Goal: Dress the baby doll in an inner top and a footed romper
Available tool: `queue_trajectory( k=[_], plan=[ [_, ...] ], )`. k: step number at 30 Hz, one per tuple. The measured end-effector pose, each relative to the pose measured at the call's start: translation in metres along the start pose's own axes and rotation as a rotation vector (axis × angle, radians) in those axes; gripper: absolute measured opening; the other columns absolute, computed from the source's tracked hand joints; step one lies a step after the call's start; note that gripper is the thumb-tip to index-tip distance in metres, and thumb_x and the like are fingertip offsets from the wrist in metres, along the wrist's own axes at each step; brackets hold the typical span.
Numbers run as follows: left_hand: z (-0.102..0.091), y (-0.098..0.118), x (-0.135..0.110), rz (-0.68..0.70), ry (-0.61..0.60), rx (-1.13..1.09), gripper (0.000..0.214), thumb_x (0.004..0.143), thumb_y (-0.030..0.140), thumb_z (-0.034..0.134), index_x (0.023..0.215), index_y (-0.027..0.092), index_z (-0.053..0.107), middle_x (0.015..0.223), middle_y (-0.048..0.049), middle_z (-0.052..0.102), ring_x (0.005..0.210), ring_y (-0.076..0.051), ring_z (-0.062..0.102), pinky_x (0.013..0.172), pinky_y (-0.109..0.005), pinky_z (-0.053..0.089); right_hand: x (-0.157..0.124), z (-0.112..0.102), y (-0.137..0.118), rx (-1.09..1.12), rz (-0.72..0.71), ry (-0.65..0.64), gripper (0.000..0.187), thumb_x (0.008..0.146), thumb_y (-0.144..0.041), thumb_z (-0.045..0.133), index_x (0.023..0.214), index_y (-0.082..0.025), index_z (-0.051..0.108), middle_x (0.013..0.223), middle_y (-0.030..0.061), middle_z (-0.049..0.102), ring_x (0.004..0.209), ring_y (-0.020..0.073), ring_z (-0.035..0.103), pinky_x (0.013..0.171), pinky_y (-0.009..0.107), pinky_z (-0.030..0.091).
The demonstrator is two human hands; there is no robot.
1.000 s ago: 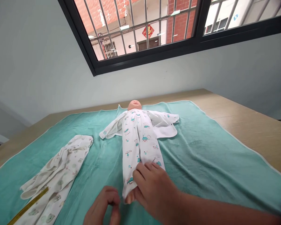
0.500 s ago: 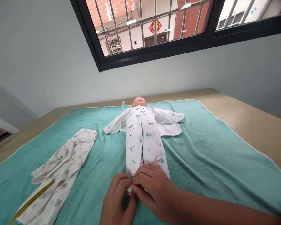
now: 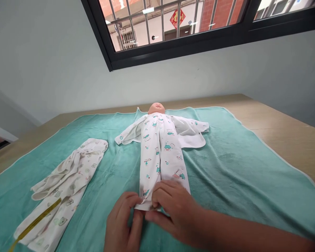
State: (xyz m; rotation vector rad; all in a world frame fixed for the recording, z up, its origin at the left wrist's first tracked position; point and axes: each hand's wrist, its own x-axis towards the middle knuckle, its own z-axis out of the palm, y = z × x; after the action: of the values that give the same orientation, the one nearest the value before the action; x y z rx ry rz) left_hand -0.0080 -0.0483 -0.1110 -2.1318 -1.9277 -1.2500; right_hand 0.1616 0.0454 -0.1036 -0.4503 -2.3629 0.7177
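A baby doll (image 3: 156, 108) lies on its back at the far middle, with a white printed baby shirt (image 3: 190, 138) spread open at its sides. White baby pants (image 3: 149, 150) with green and red prints cover its front and stretch toward me. At the near end of one pant leg, my left hand (image 3: 124, 218) pinches the left corner of the cuff between thumb and fingers. My right hand (image 3: 173, 210) grips the same cuff a little to the right, its fingers curled over the fabric. Both hands hide part of the leg ends.
A green blanket (image 3: 233, 175) covers most of the wooden table (image 3: 283, 140). On the left lie folded white baby clothes (image 3: 76, 175) with a yellow tape measure (image 3: 38, 220) across them. A wall and a barred window (image 3: 173, 45) stand behind.
My hands have moved slightly apart, the left one leftward, and the cuff now lies spread flatter between them. The camera view has tilted down a little.
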Motion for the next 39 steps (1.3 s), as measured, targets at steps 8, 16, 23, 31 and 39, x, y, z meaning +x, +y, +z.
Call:
queue_trajectory(
  k=[8, 16, 23, 31, 39],
  plan=[
    [-0.006, 0.016, 0.010, -0.046, -0.028, -0.185, 0.014, 0.089, 0.012, 0.049, 0.096, 0.024, 0.053, 0.087, 0.0006, 0.060, 0.080, -0.012, 0.061, 0.071, -0.022, 0.051, 0.004, 0.002, -0.001, -0.141, 0.069, -0.024, 0.023, 0.081, -0.034, 0.070, 0.086, -0.020, 0.053, 0.087, -0.0012, 0.059, 0.077, 0.0160, 0.050, 0.072, 0.031, 0.031],
    [0.003, 0.011, 0.013, 0.071, 0.072, 0.039, 0.013, 0.088, 0.010, 0.051, 0.096, 0.020, 0.052, 0.083, -0.0005, 0.058, 0.075, -0.012, 0.058, 0.066, -0.022, 0.049, 0.002, 0.006, 0.005, -0.155, 0.077, 0.062, 0.007, 0.078, -0.014, 0.056, 0.077, -0.019, 0.051, 0.077, -0.0010, 0.055, 0.074, 0.0151, 0.047, 0.072, 0.032, 0.031],
    [0.008, 0.000, 0.002, 0.095, 0.111, 0.269, 0.015, 0.086, 0.012, 0.053, 0.100, 0.018, 0.051, 0.095, -0.0055, 0.060, 0.085, -0.015, 0.060, 0.072, -0.025, 0.051, -0.001, 0.010, 0.000, -0.294, 0.143, -0.055, 0.017, 0.074, -0.011, 0.052, 0.087, -0.021, 0.054, 0.090, 0.0015, 0.058, 0.086, 0.0205, 0.050, 0.082, 0.039, 0.031],
    [0.003, -0.005, 0.006, -0.102, -0.096, 0.238, 0.020, 0.085, 0.011, 0.046, 0.100, 0.022, 0.055, 0.099, -0.0038, 0.062, 0.089, -0.017, 0.063, 0.074, -0.028, 0.052, 0.004, 0.009, -0.002, -0.488, 0.177, -0.172, 0.011, 0.083, -0.011, 0.046, 0.088, -0.017, 0.054, 0.089, 0.0079, 0.060, 0.082, 0.0249, 0.055, 0.080, 0.045, 0.036],
    [0.005, -0.007, 0.003, -0.269, -0.249, 0.282, 0.010, 0.089, 0.023, 0.049, 0.089, 0.022, 0.059, 0.082, -0.0007, 0.062, 0.076, -0.019, 0.061, 0.065, -0.031, 0.048, 0.001, 0.011, 0.006, -0.625, 0.084, -0.149, 0.010, 0.084, -0.009, 0.047, 0.081, -0.017, 0.051, 0.071, 0.0043, 0.057, 0.068, 0.0221, 0.055, 0.072, 0.039, 0.036]
  ],
)
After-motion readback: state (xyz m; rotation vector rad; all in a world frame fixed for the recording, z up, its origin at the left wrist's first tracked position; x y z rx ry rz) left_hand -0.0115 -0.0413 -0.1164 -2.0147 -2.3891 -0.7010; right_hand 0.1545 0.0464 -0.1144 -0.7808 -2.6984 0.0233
